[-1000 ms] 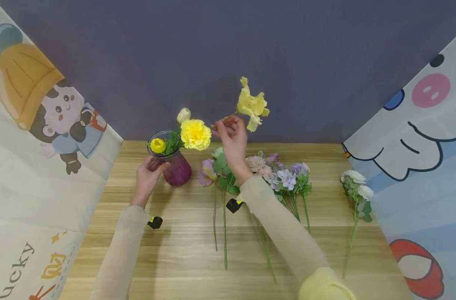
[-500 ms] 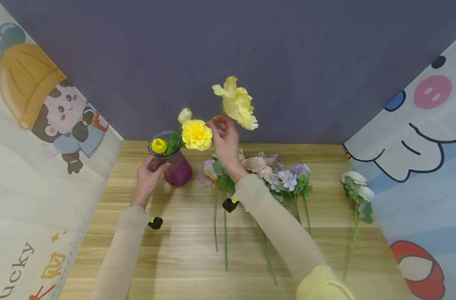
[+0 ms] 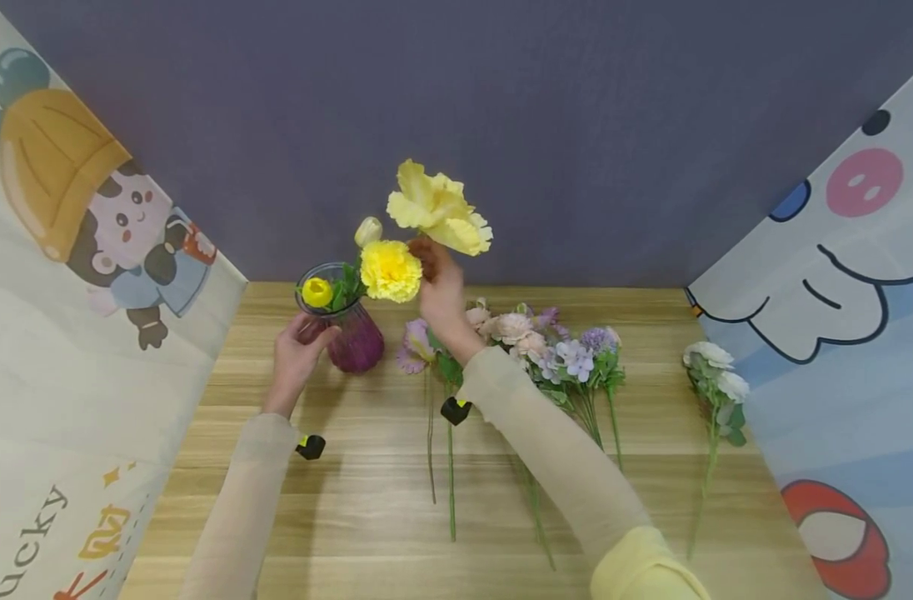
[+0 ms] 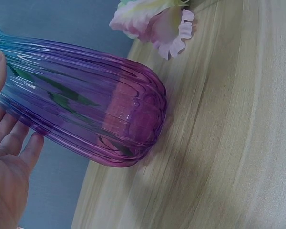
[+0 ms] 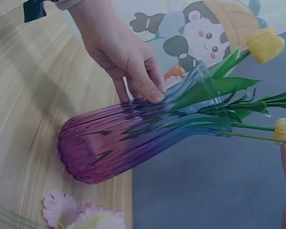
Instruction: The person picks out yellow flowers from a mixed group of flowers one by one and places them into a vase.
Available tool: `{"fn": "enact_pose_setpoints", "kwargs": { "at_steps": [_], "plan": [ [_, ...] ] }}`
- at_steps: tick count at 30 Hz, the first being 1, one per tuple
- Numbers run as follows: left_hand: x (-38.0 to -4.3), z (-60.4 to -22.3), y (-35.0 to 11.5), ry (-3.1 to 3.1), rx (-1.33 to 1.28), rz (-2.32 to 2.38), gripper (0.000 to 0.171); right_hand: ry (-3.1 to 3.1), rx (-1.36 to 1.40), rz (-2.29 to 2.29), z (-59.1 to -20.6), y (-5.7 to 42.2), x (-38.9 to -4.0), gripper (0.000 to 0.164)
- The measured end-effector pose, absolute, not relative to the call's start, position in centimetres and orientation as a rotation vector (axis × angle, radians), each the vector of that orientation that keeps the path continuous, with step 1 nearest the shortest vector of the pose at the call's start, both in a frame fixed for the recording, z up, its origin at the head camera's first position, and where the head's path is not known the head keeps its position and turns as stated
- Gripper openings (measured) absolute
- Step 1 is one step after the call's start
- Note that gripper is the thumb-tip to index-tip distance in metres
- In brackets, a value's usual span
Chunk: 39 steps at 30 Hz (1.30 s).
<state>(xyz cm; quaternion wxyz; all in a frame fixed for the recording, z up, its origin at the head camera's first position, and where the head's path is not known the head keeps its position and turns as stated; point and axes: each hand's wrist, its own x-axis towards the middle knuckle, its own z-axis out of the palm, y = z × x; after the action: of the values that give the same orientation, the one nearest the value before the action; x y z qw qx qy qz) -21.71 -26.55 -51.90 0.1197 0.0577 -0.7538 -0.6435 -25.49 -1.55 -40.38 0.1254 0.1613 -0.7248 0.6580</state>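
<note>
The glass vase, purple-pink below and blue at its neck, stands upright on the wooden table. My left hand grips its side, thumb in front and fingers behind. A yellow tulip, a pale bud and a bright yellow carnation rise from the vase. Right of the carnation, my right hand pinches the stem of a large pale-yellow ruffled flower. In the right wrist view that thin stem reaches the vase's mouth; whether its tip is inside I cannot tell.
A purple flower lies right of the vase. Several pink and lilac flowers lie beyond my right forearm. A white flower stem lies at the table's right side. Printed panels stand left and right, and a grey wall behind.
My right hand has moved left toward the vase with the pale-yellow flower, whose head has turned and now hangs above the carnation. The left hand and vase have stayed in place.
</note>
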Motion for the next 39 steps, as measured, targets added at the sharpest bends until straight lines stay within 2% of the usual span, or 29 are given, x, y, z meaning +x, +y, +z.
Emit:
{"fn": "enact_pose_setpoints", "kwargs": {
  "at_steps": [5,11,13,19,25,30,34,39],
  "plan": [
    [-21.6,-51.8,-26.5,-2.201,0.172,-1.883,0.049,-2.115,0.508,1.964,-40.5,-1.8,-25.3,0.036],
    [-21.1,-50.4,-26.0,-2.201,0.163,-1.905,0.047,-2.001,0.409,1.933,-39.8,-2.0,-25.3,0.023],
    [-21.1,-50.2,-26.0,-2.201,0.166,-1.916,0.047,-1.978,0.364,1.934,-39.6,-2.0,-25.3,0.024],
    [-21.8,-51.8,-26.6,-2.183,0.178,-1.921,0.048,-2.013,0.368,1.946,-39.9,-2.0,-25.0,0.019],
    [-21.5,-51.7,-26.4,-2.192,0.175,-1.902,0.048,-2.087,0.46,1.953,-40.5,-2.2,-24.8,0.03],
    [-21.5,-51.7,-26.3,-2.191,0.202,-1.895,0.048,-2.218,0.51,1.761,-40.8,-2.5,-24.7,0.039],
    [-21.5,-51.7,-26.3,-2.188,0.213,-1.899,0.048,-2.309,0.502,1.629,-41.2,-2.8,-24.5,0.034],
    [-21.4,-51.6,-26.3,-2.178,0.209,-1.911,0.049,-2.297,0.528,1.673,-41.8,-3.4,-24.3,0.027]
  ]
}}
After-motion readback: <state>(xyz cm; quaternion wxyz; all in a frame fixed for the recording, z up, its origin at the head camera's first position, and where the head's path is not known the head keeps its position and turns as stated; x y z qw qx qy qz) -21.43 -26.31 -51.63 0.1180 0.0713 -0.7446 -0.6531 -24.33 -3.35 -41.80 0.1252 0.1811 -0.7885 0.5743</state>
